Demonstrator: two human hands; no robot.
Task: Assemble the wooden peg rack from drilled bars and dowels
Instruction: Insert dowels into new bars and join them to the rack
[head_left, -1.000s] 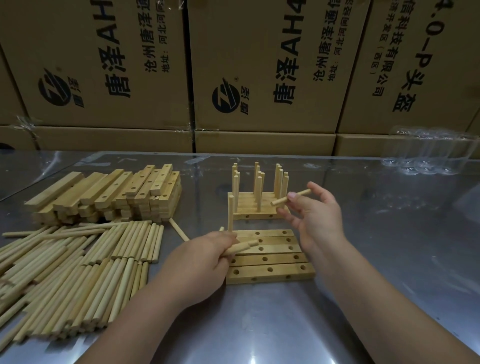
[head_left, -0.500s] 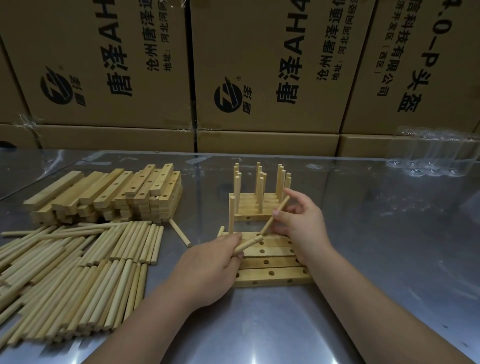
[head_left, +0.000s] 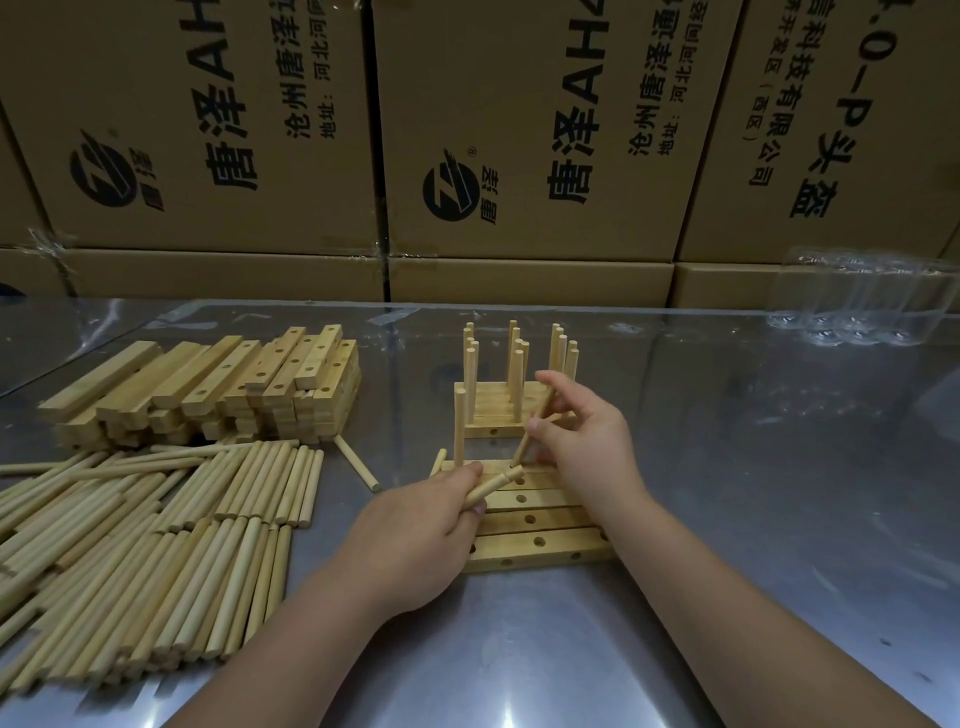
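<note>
Peg insertion in progress: drilled bars (head_left: 535, 530) lie flat, side by side, on the steel table (head_left: 727, 519), with one upright dowel (head_left: 459, 426) seated at the far left. A tilted dowel (head_left: 521, 451), pinched by the right hand (head_left: 592, 441), is set with its lower end at a far-bar hole; spare dowels (head_left: 493, 484) are gripped in the left hand (head_left: 410, 540). Next, it is judged, the peg must be righted and pressed home. A finished rack (head_left: 511, 410) stands just behind

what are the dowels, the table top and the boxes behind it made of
The dowels look like pale bare wood: matte, with faint grain and no sheen of varnish. The table top is probably brushed steel: grey, with streaky reflections. The boxes are brown cardboard, printed in black, with taped seams.
</note>
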